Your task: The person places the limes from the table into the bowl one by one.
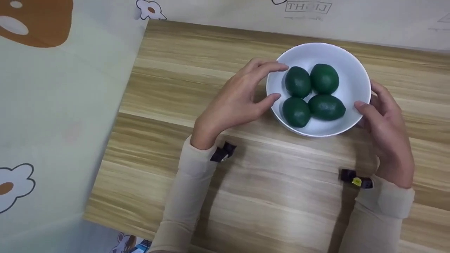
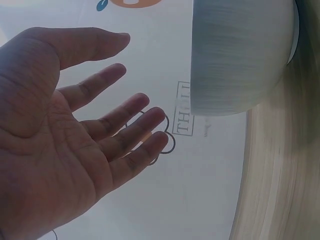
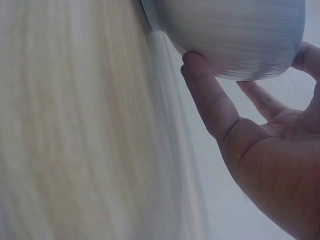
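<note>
A white bowl (image 1: 353,70) stands on the wooden table, and several dark green, lime-shaped fruits (image 1: 327,107) lie grouped inside it. My right hand (image 1: 390,123) grips the bowl's right side, thumb at the rim and fingers against the outer wall; the right wrist view shows fingertips (image 3: 195,62) on the curved side. On the other side, my left hand (image 1: 235,98) is spread, its thumb and forefinger overlapping the rim in the head view. In the left wrist view that hand (image 2: 75,125) has loosely extended fingers, with a gap between them and the bowl (image 2: 240,60).
The wood-grain table (image 1: 158,88) has its left edge and back edge in view. A pale cloth with printed flowers (image 1: 151,10) and lettering surrounds it. Small black pieces (image 1: 223,153) sit at the cuffs of both beige sleeves (image 1: 190,189).
</note>
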Action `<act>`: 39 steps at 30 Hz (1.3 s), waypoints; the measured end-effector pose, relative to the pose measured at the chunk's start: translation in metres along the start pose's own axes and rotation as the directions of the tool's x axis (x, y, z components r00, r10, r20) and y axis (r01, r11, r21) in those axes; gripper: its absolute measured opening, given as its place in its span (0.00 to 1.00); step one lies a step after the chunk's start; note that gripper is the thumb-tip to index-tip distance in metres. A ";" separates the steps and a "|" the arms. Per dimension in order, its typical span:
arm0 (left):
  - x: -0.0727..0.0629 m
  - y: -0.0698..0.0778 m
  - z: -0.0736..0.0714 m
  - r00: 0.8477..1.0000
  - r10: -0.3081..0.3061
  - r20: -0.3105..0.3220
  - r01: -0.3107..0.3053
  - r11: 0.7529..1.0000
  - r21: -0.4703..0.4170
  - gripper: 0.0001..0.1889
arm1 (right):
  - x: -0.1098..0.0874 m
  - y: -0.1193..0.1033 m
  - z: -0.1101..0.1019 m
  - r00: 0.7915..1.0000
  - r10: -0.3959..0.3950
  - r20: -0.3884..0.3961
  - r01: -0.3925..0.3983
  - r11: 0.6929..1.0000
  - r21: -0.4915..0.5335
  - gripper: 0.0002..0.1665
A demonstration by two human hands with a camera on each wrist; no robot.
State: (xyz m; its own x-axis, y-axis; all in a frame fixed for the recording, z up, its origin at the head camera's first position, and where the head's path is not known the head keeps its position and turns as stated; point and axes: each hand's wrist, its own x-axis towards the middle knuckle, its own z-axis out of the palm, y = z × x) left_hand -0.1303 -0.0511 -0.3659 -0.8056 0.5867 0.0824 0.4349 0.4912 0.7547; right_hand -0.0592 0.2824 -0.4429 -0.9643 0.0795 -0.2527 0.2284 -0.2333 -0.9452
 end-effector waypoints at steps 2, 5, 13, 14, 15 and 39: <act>-0.001 -0.001 0.001 1.000 0.015 -0.017 -0.016 1.000 -0.004 0.28 | -0.001 0.001 -0.001 1.000 -0.003 0.001 0.003 1.000 0.005 0.32; -0.001 -0.002 0.002 1.000 0.017 -0.019 -0.017 1.000 0.008 0.27 | -0.002 0.003 -0.001 1.000 -0.010 -0.002 0.010 1.000 0.014 0.31; 0.000 -0.006 0.001 0.999 -0.006 -0.040 0.009 0.997 0.071 0.26 | 0.002 0.004 0.002 1.000 -0.015 -0.012 0.015 1.000 0.008 0.31; 0.001 -0.007 0.002 0.999 -0.012 -0.039 0.015 0.997 0.080 0.26 | 0.003 0.004 0.003 1.000 -0.013 -0.011 0.013 1.000 0.005 0.31; 0.001 -0.008 0.002 0.999 -0.022 -0.035 0.025 0.996 0.088 0.26 | 0.003 0.005 0.003 1.000 -0.010 -0.010 0.010 1.000 0.002 0.31; 0.001 -0.029 0.028 0.983 -0.111 -0.143 0.145 0.957 0.252 0.26 | 0.012 0.008 0.012 0.998 -0.043 -0.048 0.041 0.998 -0.053 0.32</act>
State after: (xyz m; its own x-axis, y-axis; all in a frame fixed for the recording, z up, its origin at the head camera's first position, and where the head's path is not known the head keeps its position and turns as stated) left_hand -0.1326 -0.0471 -0.4060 -0.8983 0.4300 0.0901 0.4006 0.7173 0.5701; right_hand -0.0702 0.2698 -0.4507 -0.9657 0.1362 -0.2212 0.1957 -0.1784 -0.9643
